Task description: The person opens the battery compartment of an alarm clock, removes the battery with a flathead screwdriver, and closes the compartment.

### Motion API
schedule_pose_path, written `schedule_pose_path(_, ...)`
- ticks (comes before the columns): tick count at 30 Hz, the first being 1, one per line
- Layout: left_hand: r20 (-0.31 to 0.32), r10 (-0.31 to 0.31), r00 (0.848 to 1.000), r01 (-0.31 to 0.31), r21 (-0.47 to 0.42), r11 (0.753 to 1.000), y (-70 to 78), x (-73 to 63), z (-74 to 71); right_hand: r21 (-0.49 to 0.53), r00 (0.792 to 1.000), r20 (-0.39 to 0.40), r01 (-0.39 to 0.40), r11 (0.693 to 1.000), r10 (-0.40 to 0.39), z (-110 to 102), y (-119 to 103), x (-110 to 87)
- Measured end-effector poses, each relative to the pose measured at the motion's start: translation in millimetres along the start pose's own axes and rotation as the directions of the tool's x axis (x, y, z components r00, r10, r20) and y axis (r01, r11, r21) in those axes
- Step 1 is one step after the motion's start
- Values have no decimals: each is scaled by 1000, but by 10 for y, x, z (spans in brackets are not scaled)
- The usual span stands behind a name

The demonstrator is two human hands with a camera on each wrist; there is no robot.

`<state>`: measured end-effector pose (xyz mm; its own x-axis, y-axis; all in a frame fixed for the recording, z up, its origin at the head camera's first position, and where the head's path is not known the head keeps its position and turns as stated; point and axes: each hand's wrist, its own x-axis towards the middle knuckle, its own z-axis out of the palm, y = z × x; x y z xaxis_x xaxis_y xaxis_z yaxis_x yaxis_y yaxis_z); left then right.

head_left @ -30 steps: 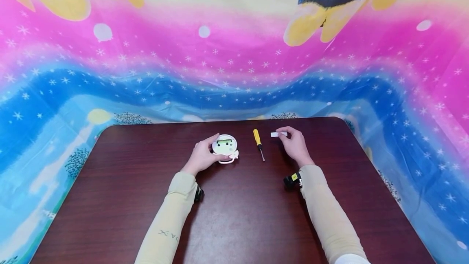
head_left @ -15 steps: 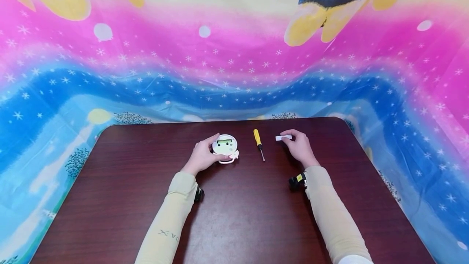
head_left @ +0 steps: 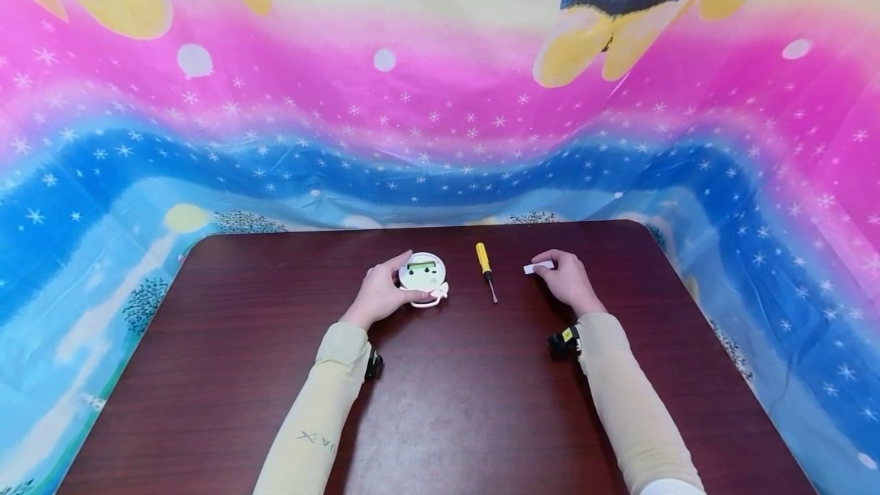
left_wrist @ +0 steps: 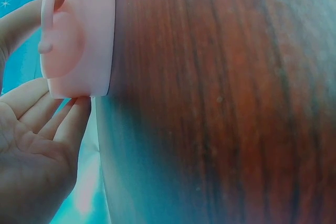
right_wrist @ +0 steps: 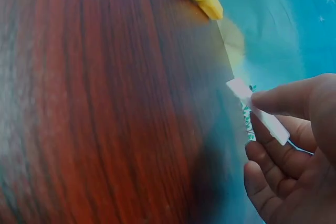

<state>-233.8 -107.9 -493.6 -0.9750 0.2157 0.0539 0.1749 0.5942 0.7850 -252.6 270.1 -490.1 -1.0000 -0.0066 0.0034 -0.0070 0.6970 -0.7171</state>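
A small round pale-pink alarm clock sits on the table with its back up, showing a slot with something green in it and dark knobs. My left hand grips it by the sides, thumb near its looped handle. In the left wrist view, the clock's side wall shows between thumb and fingers. My right hand pinches a flat white strip, like a battery cover, between thumb and fingers, close over the table. Between the hands lies a screwdriver with a yellow handle, its tip toward me.
The dark wooden table has rounded far corners. Right behind its back edge hangs a printed cloth in pink and blue, also along both sides. Each wrist carries a black camera.
My right hand has moved to the right and a little nearer to me, carrying the white battery cover away from the screwdriver. The left hand and clock have stayed in place.
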Motion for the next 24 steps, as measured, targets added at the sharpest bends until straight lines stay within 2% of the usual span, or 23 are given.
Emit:
schedule_pose_path(14, 5, -16, 1000, 16, -15, 1000, -1, -9, 5, -138, 998, -2, 59, 989, -60, 11, 93, 28)
schedule_pose_path(24, 6, -15, 1000, 15, -15, 1000, -6, 3, 1, -185, 999, 10, 32, 982, -31, 18, 106, 30)
